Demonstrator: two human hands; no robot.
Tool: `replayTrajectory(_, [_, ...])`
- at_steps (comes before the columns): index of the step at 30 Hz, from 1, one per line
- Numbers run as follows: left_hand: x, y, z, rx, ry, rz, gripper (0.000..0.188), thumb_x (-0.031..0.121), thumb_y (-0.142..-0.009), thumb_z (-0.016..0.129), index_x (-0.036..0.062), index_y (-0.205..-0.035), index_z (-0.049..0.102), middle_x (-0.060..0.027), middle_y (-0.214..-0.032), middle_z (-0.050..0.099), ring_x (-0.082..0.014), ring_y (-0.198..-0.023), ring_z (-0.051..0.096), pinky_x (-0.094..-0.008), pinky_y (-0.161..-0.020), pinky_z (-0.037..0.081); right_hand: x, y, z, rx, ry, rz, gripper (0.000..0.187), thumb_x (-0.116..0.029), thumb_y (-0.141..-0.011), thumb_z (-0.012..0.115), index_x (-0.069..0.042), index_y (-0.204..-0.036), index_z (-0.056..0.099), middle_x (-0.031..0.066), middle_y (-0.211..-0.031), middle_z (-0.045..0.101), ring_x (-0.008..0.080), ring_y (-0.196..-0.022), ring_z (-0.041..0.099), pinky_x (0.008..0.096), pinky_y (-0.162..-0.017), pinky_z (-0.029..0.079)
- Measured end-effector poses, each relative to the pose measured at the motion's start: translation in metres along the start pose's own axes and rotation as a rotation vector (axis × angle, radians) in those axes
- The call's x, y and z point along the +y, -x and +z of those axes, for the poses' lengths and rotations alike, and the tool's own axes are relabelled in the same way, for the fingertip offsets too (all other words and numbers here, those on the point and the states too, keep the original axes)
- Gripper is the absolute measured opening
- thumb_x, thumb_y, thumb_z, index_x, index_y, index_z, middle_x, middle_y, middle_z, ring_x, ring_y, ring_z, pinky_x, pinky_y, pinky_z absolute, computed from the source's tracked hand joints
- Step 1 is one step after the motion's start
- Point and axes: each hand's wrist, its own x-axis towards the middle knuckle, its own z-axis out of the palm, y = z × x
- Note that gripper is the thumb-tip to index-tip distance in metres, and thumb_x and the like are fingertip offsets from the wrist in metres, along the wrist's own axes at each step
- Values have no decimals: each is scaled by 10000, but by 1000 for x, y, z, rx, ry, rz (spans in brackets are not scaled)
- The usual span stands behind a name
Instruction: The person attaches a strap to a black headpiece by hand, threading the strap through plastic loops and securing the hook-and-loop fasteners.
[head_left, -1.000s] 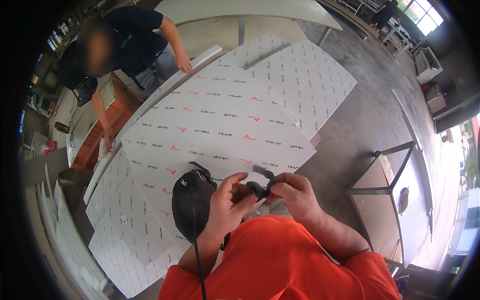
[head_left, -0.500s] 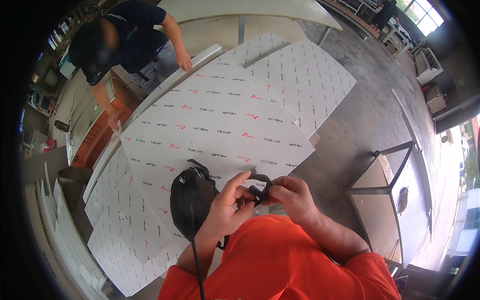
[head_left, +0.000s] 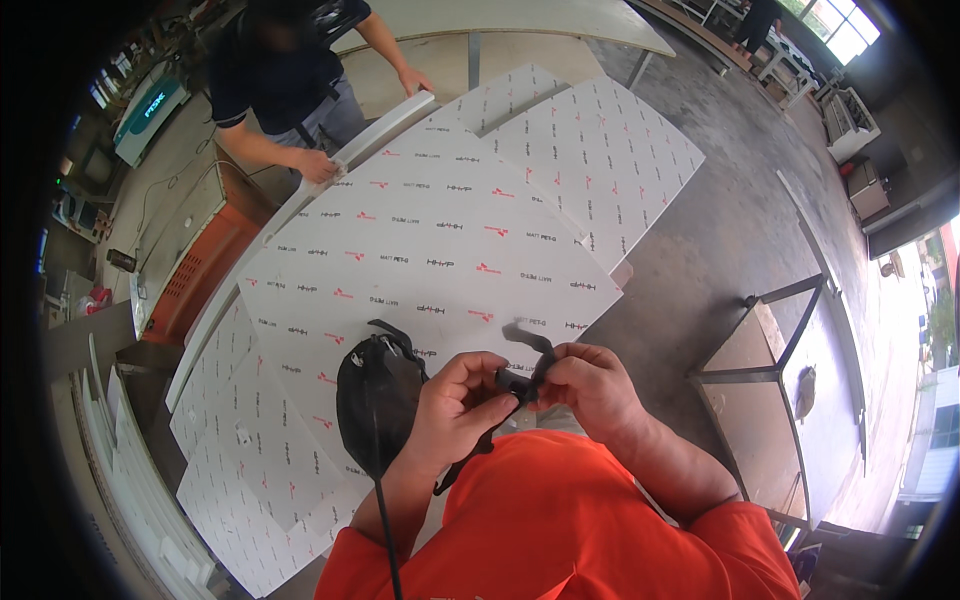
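Note:
Between my two hands is a black strap (head_left: 530, 340), its free end sticking up over the board and a small dark part, perhaps a buckle, at its lower stretch. My left hand (head_left: 462, 400) is closed with thumb and fingers pinching the strap's left side. My right hand (head_left: 592, 388) pinches it from the right. Beside my left wrist, a black fabric bag-like thing (head_left: 372, 405) lies on the printed white board (head_left: 420, 260), a thin black cable running down from it. Whether the strap joins that thing is hidden behind my left hand.
Across the boards a co-worker (head_left: 280, 90) in dark clothes has both hands at a long white strip (head_left: 385, 125). An orange slotted machine (head_left: 190, 275) stands at the left. To the right are a dark metal frame with panels (head_left: 745, 380) and grey floor (head_left: 690, 230).
The strap's free end now stands higher, and my left index finger has curled in around it. The co-worker has straightened up, one hand sliding along the strip toward the far end.

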Motion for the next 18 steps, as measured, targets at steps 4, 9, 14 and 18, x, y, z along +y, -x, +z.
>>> replayTrajectory(4, [-6,4,4,146,-217,69,428,-113,-895,702,-14,-1287,559,-54,-950,699,-60,-814,647,-210,-697,507,-5,3,8,11,76,-25,205,-134,-949,609,61,-937,671,124,-859,686,219,-751,692,334,-750,576])
replayTrajectory(9, [-11,3,13,234,-534,227,184,-70,-935,666,-28,-1113,643,-52,-838,672,-76,-734,615,-244,-657,501,2,-3,9,27,-19,18,236,-161,-965,622,67,-968,680,129,-893,682,212,-758,683,334,-761,578])
replayTrajectory(14, [-6,-5,-8,2,-468,54,45,-11,-964,654,-22,-1006,664,-36,-809,658,-84,-692,584,-268,-626,491,5,-14,14,67,56,-39,262,-165,-971,620,89,-995,683,125,-900,679,206,-766,681,332,-756,584])
replayTrajectory(18, [3,-12,-16,-111,-428,-11,33,-2,-979,643,-30,-993,651,-15,-814,638,-53,-712,559,-234,-630,464,0,-22,10,27,230,-76,252,-146,-969,607,98,-961,668,111,-879,676,185,-758,677,326,-741,585])
